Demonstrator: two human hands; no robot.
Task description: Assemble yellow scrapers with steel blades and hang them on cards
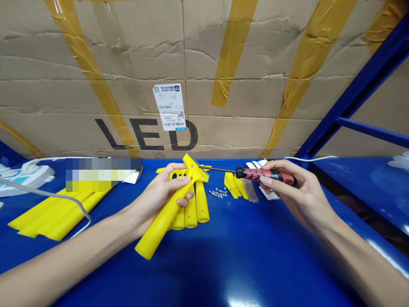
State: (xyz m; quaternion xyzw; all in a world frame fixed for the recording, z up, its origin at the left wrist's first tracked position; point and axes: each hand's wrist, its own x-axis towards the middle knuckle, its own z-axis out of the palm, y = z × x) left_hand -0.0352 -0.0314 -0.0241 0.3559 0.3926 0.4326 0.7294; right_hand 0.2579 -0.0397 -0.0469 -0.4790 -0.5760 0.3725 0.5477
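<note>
Closed around the neck of a yellow scraper (159,219), my left hand (164,187) tilts its head up and its thick handle toward me. My right hand (297,183) grips a red and black screwdriver (251,174) that lies nearly level. Its thin shaft points left and reaches the scraper head; whether the tip sits in a screw I cannot tell. Behind and below my left hand, several yellow scraper handles (191,215) lie side by side on the blue table. Small screws and nuts (220,193) are scattered between my hands. Yellow plates (235,185) and grey metal strips (251,191) lie right of them.
A tall taped cardboard box (204,55) stands behind the blue table (223,264). On the left are long yellow pieces (60,211), a white power strip (28,181) and a grey cable (81,209). A blue metal frame (348,94) rises at the right.
</note>
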